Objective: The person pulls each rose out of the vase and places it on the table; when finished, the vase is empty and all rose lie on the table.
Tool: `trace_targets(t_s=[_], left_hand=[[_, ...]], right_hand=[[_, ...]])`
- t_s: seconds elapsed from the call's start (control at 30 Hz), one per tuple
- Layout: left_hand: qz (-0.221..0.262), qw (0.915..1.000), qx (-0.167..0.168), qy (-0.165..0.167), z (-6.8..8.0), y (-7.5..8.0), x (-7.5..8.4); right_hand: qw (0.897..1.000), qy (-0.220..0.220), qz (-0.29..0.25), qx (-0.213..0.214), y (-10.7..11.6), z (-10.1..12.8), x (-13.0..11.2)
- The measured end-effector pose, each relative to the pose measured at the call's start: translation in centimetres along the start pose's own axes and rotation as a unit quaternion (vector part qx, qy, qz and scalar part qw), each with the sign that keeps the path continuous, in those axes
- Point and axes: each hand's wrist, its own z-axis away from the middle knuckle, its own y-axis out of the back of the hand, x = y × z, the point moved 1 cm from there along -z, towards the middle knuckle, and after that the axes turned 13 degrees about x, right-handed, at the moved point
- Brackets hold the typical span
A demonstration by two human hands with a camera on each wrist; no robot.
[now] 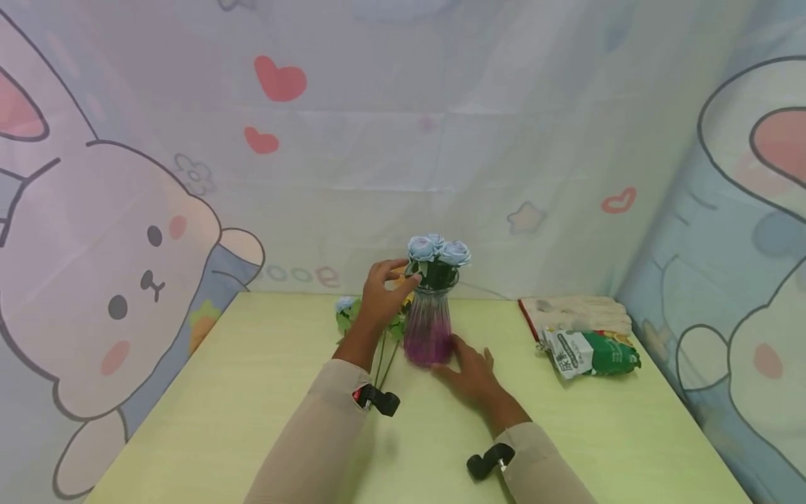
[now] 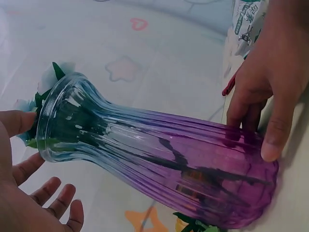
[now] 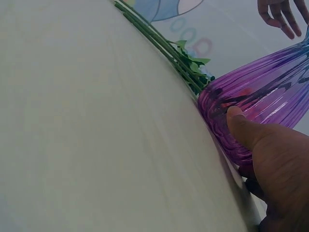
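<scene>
The right hand (image 1: 471, 372) presses straight fingers against the vase (image 1: 430, 326) base at 5 o'clock. The left hand (image 1: 382, 294) hovers wide by the rim at 10 o'clock. Bracing low seems wise while blue roses (image 1: 437, 250) get settled.

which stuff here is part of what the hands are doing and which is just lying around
In use:
- vase, right hand touching its base
- blue roses in it, left hand open beside its rim
- loose stems lying beside it

Lying about:
- green and white packet
- cloth behind it
</scene>
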Motion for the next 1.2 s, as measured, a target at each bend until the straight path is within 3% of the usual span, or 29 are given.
trace_targets(t_s=[0.23,0.43,0.77,0.97,1.2], left_hand=[[0.021,0.9983,0.0,0.055,-0.5,-0.7,0.7],[0.021,0.9971,-0.005,0.072,-1.1,-1.4,0.8],[0.019,0.9975,0.054,0.041,-1.7,-1.9,1.2],[0.054,0.9949,0.081,0.025,-2.1,-1.0,2.2],[0.058,0.9917,0.109,-0.034,-2.6,0.4,3.3]], right_hand=[[1.0,-0.001,-0.004,0.004,-0.5,-0.1,0.5],[1.0,0.005,0.006,0.003,-0.5,-0.3,0.7],[1.0,0.001,0.002,0.0,-0.7,-0.5,1.0],[1.0,0.004,0.002,0.002,-0.5,-0.4,0.9],[1.0,0.002,0.004,-0.002,-0.4,-0.3,0.7]])
